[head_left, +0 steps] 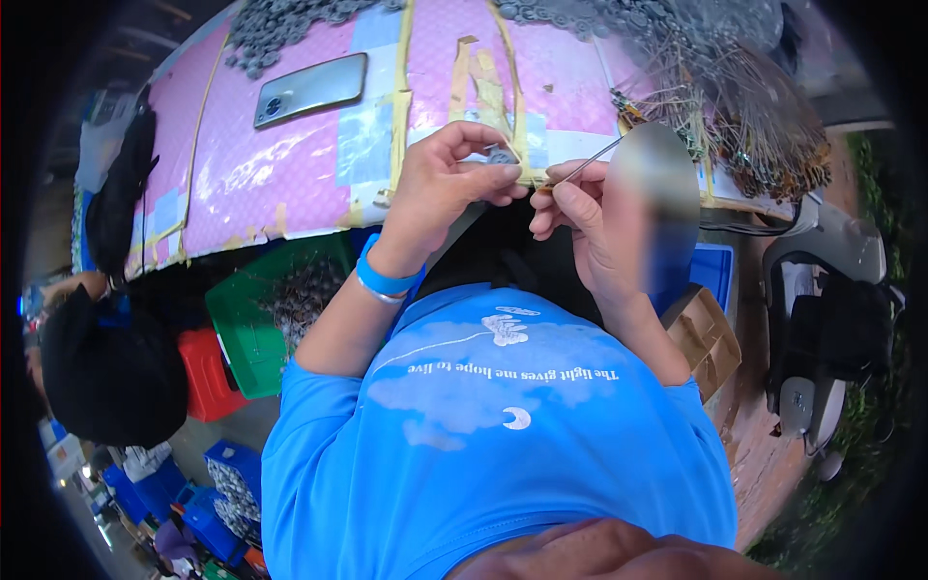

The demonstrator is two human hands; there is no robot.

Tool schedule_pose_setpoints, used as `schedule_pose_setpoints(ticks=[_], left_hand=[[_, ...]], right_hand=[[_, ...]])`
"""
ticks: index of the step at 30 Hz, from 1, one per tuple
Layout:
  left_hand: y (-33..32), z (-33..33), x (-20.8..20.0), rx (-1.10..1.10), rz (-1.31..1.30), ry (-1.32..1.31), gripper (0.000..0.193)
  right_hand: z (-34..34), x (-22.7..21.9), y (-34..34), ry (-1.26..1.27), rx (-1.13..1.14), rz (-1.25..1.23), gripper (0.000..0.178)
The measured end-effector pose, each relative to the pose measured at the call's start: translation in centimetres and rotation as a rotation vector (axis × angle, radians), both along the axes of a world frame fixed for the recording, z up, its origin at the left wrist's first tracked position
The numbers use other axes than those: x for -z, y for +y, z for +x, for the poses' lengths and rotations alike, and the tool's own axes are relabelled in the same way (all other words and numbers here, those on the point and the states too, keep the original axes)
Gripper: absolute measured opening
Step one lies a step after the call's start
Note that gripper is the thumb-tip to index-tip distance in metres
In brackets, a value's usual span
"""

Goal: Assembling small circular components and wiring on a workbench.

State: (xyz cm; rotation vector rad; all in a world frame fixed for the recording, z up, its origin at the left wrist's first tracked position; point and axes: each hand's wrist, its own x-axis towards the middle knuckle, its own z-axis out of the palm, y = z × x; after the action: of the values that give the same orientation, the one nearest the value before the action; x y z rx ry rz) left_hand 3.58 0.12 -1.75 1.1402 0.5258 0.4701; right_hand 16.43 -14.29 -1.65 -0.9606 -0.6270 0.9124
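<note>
My left hand [445, 184] is closed, pinching a small grey round plastic part [501, 155] between thumb and fingers above the near edge of the table. Just to its right, my right hand [585, 205] grips a small orange-brown piece [544, 189] between thumb and forefinger. A thin dark wire or rod [594, 158] slants up and right from that grip. The two hands are close together but apart. A blurred oval covers the area beside the right wrist.
On the pink-covered table [280, 174] lie a phone [311, 90], a pile of grey round parts [280, 34] and a heap of wired pieces [764, 135]. Beneath stand a green bin [232, 314], a red container [205, 377] and a cardboard box [706, 333]. An office chair [822, 319] is at right.
</note>
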Motion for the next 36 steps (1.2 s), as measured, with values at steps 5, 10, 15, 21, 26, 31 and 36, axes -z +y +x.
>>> schedule_pose_setpoints(ticks=[5, 10, 15, 21, 26, 31, 36], left_hand=[[-0.3, 0.0, -0.4, 0.021, 0.087, -0.086, 0.039], [-0.4, -0.2, -0.9, 0.008, 0.077, -0.176, 0.038], [-0.2, -0.3, -0.7, -0.066, 0.039, -0.058, 0.034], [-0.2, -0.2, -1.0, -0.039, -0.046, -0.107, 0.030], [-0.9, -0.7, -2.5, 0.104, -0.001, -0.049, 0.023], [-1.5, -0.4, -1.9, 0.208, 0.112, -0.003, 0.027], [-1.6, -0.4, -1.8, 0.212, 0.068, -0.048, 0.025]], right_hand=[[0.0, 0.4, 0.3, -0.057, -0.072, -0.078, 0.015], [0.2, 1.0, -0.1, -0.029, -0.028, -0.148, 0.013], [0.2, 1.9, -0.4, 0.000, -0.055, -0.174, 0.014], [-0.4, 4.5, 0.0, -0.493, -0.029, -0.099, 0.018], [3.0, 1.5, 2.3, -0.363, 0.071, -0.093, 0.025], [2.7, 0.6, 3.6, -0.238, -0.278, 0.066, 0.026], [3.6, 1.5, 3.6, -0.248, -0.293, 0.163, 0.015]])
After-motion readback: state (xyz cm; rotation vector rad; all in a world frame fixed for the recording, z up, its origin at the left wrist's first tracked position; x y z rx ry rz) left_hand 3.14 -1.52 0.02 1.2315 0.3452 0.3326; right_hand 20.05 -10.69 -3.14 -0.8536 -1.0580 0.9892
